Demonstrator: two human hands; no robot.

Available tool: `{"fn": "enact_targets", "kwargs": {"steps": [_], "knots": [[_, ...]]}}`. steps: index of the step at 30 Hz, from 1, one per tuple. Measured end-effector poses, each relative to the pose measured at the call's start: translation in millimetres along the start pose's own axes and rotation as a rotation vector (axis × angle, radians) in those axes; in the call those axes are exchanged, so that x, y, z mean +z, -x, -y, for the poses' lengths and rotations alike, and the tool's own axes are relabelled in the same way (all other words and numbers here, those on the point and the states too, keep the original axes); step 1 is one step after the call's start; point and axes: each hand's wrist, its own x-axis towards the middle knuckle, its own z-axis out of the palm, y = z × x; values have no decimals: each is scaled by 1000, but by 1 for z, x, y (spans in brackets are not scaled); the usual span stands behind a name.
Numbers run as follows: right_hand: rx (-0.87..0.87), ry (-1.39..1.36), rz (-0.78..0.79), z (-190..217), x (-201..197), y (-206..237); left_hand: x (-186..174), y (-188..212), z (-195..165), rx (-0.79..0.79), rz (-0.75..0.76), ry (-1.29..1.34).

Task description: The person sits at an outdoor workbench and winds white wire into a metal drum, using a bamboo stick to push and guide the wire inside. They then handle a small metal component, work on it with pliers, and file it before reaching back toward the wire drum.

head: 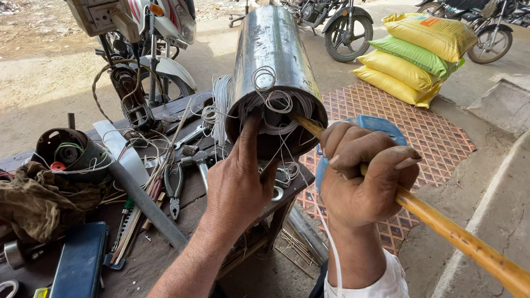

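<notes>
Both hands grasp: left (pixel 234 188) the away-pointing cylinder's (pixel 272 66) mouth, right (pixel 363 175) the stick (pixel 456 233).

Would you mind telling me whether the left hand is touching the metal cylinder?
Touching. The head view shows the left hand with its thumb pressed against the open rim of the metal cylinder, no gap between them.

place: roadside outdoor repair workshop
clues: cluttered workbench (pixel 134 271) with pliers (pixel 173 190), parked motorcycles (pixel 331 17), stacked sacks (pixel 414 55), dirt ground
</notes>
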Motion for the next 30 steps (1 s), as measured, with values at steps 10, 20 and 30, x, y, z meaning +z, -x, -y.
{"fn": "enact_targets", "kwargs": {"steps": [10, 20, 30], "knots": [[27, 43, -101, -28, 6, 2, -3, -6, -14, -46, 140, -85], [81, 0, -212, -12, 11, -2, 8, -1, -4, -79, -50, 172], [119, -27, -210, 0, 10, -9, 3, -4, -7, -88, 50, 91]]}}
